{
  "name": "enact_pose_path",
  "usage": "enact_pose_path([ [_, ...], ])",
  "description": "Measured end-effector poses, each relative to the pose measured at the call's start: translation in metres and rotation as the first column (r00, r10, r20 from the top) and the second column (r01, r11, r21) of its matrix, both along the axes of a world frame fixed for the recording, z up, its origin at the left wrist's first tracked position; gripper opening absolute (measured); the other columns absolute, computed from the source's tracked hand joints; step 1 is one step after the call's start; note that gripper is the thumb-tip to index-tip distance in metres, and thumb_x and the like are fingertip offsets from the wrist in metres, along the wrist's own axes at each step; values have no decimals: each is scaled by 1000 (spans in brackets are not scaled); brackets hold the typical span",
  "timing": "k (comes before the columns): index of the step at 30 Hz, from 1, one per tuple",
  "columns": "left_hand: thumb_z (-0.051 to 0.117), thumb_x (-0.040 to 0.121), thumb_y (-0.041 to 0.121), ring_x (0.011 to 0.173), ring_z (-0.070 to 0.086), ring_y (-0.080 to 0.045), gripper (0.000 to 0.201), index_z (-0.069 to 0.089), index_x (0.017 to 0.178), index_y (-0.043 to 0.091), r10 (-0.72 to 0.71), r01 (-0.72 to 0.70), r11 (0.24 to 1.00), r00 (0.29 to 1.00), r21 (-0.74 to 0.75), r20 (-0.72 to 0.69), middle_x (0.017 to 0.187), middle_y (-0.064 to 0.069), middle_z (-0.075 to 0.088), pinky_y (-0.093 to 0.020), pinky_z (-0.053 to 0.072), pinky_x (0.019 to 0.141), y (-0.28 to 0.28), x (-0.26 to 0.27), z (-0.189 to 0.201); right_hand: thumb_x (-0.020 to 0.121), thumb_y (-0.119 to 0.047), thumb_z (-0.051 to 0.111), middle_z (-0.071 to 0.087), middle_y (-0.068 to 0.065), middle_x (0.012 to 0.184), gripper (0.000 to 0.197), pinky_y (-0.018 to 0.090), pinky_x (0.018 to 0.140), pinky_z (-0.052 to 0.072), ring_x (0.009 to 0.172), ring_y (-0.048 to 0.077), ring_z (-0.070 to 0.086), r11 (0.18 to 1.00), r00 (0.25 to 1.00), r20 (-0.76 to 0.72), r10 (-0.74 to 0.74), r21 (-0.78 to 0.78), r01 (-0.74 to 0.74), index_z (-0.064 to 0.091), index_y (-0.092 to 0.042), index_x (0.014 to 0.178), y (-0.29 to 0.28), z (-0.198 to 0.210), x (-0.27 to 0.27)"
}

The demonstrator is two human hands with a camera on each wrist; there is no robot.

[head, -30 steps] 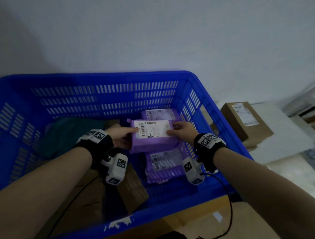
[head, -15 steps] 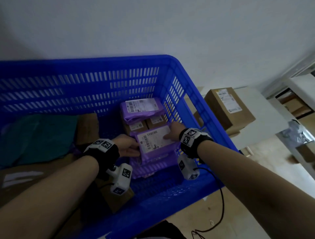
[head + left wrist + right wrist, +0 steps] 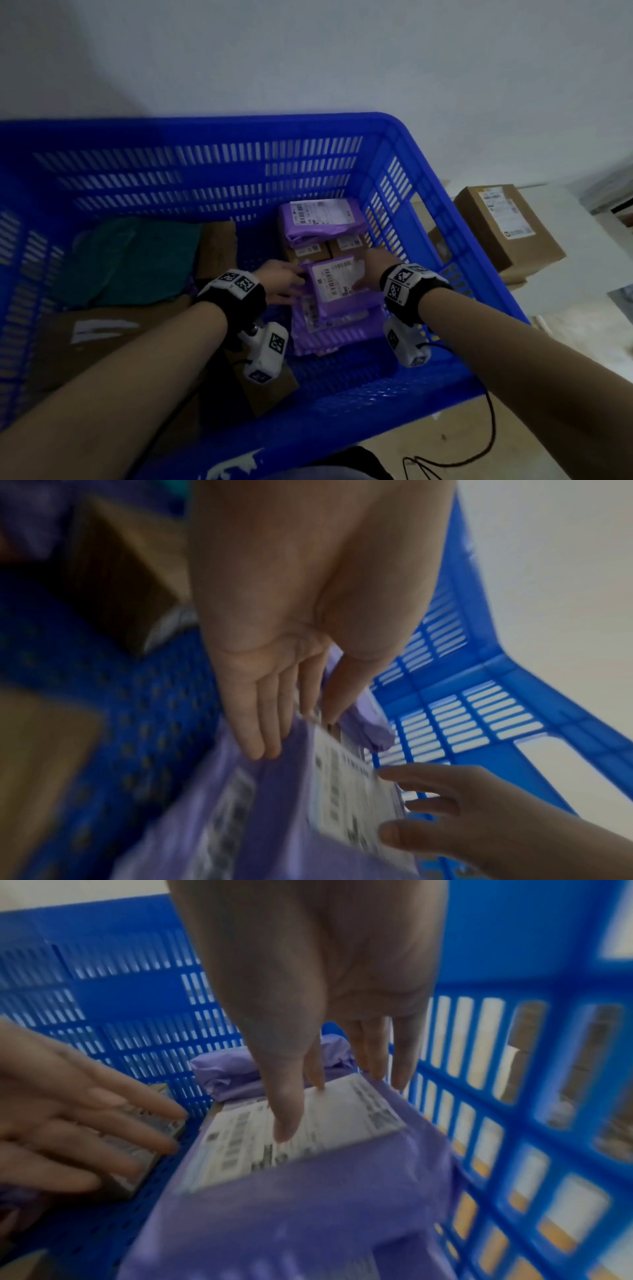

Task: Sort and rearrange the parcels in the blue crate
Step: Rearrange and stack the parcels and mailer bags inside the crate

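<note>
Both hands have lowered the purple parcel (image 3: 337,284) onto the purple stack at centre right of the blue crate (image 3: 424,192). Left hand (image 3: 282,281) and right hand (image 3: 371,270), fingers straight, should press it flat, edges aligned.

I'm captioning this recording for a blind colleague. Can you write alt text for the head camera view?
Two hands, left hand and right hand, rest with straight fingers on the sides of a purple parcel topping a purple stack inside a blue crate. Another purple parcel lies behind; a cardboard box sits outside.
</note>
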State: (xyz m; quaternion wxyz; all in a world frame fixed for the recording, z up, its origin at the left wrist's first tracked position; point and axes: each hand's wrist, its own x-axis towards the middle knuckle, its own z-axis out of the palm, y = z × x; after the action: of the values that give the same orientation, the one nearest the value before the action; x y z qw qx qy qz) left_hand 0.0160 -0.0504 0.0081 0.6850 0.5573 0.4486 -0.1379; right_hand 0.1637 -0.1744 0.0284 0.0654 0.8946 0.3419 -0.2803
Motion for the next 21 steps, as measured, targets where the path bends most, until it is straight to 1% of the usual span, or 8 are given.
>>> enact_pose_path([
  [4, 52, 94, 6, 101, 60, -23, 37, 52, 131, 9, -52, 53, 983, 999, 174, -8, 119, -11, 61, -35, 50, 89, 31, -27, 20, 76, -38, 75, 57, 15, 129, 61, 36, 96, 47, 118, 30, 55, 992, 1000, 0, 21, 127, -21, 56, -9, 127, 21, 13, -11],
  [6, 52, 94, 7, 100, 60, -23, 36, 52, 131, 8, -61, 59, 970, 998, 235, 0, 114, -11, 61, -33, 50, 84, 47, -45, 32, 78, -37, 74, 62, 16, 123, 57, 33, 92, 48, 114, 30, 58, 981, 998, -37, 43, 189, -35, 59, -6, 122, 35, 19, -19],
  [8, 53, 95, 7, 95, 62, -22, 34, 53, 129, 7, -54, 49, 962, 998, 270, 12, 112, -10, 62, -30, 49, 80, 60, -65, 43, 77, -39, 75, 62, 14, 124, 58, 27, 90, 44, 115, 28, 58, 967, 993, -111, 49, 253, -20, 59, -7, 123, 48, 23, -30],
  [11, 50, 96, 7, 108, 60, -25, 34, 52, 130, 7, -57, 52, 963, 998, 265, 13, 117, -8, 60, -34, 45, 90, 73, -95, 53, 78, -35, 75, 60, 10, 125, 62, 27, 94, 42, 117, 23, 56, 956, 971, -220, 98, 292, -30, 54, -10, 131, 67, 27, -53],
  [14, 48, 97, 6, 116, 55, -30, 34, 50, 131, 6, -48, 50, 976, 999, 213, -15, 129, -14, 56, -39, 45, 95, 73, -116, 52, 78, -33, 75, 60, 7, 103, 65, 30, 81, 50, 91, 18, 58, 963, 931, -355, 87, 268, 12, 52, -8, 132, 77, 22, -80],
  [16, 44, 99, 5, 116, 52, -32, 36, 46, 135, 4, -63, 66, 990, 998, 125, -32, 139, -19, 48, -41, 43, 97, 65, -124, 44, 77, -31, 76, 62, 7, 98, 66, 30, 74, 55, 82, 17, 60, 978, 900, -428, 77, 206, 14, 51, -8, 133, 76, 14, -95],
  [18, 44, 99, 8, 127, 45, -33, 41, 39, 139, 1, -99, 101, 995, 994, 25, -52, 146, -21, 39, -42, 40, 101, 53, -124, 37, 80, -26, 75, 63, 6, 93, 63, 26, 64, 53, 75, 15, 59, 996, 868, -494, 49, 86, -7, 48, -9, 134, 73, 2, -105],
  [21, 53, 96, 14, 142, 27, -34, 56, 29, 145, 0, -136, 131, 990, 985, -47, -103, 154, -19, 26, -44, 35, 108, 38, -118, 23, 83, -14, 71, 58, 13, 89, 49, 26, 60, 50, 67, 17, 54, 999, 838, -546, -5, -36, -17, 50, -6, 127, 70, -19, -116],
])
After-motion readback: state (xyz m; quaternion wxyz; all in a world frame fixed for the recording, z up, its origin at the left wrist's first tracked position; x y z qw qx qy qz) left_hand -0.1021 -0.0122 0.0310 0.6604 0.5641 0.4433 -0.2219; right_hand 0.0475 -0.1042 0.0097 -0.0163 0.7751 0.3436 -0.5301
